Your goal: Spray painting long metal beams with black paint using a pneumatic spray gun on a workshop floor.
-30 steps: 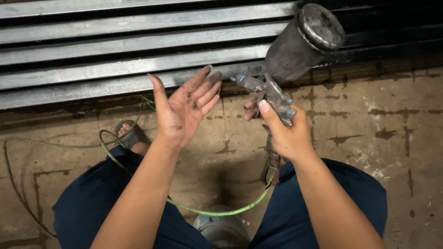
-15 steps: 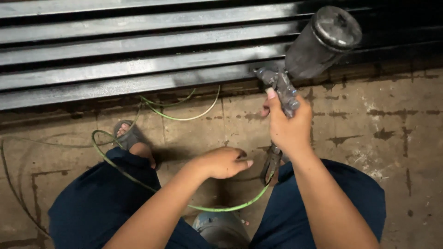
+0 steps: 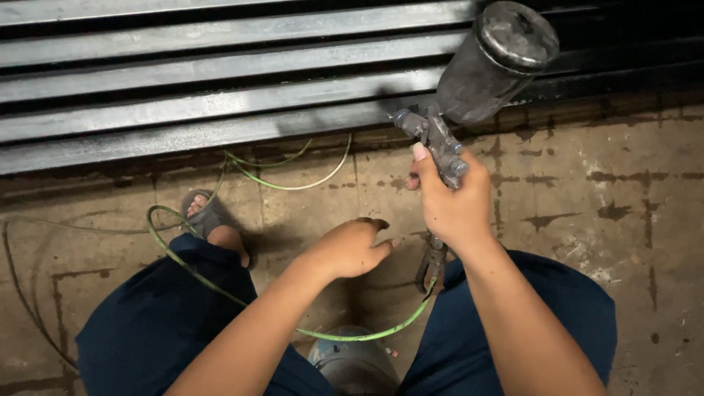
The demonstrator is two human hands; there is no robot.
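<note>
My right hand [image 3: 449, 205] grips the handle of a grey paint spray gun [image 3: 440, 143] with a dark metal cup [image 3: 497, 62] on top, nozzle pointing left toward the metal slats [image 3: 220, 81]. A green air hose [image 3: 220, 290] runs from the gun's base down and left across my lap. My left hand [image 3: 350, 248] hangs low between my knees, fingers loosely curled, holding nothing.
Long grey and black metal slats lie across the top of the view on a stained concrete floor [image 3: 609, 191]. My foot in a grey sandal [image 3: 209, 216] rests at left. A round grey metal object [image 3: 353, 363] sits between my legs. Thin wires [image 3: 293, 180] loop near the slats.
My left hand dropped from an open palm held up beside the gun to a loosely curled position between my knees. The spray gun shifted slightly right and up.
</note>
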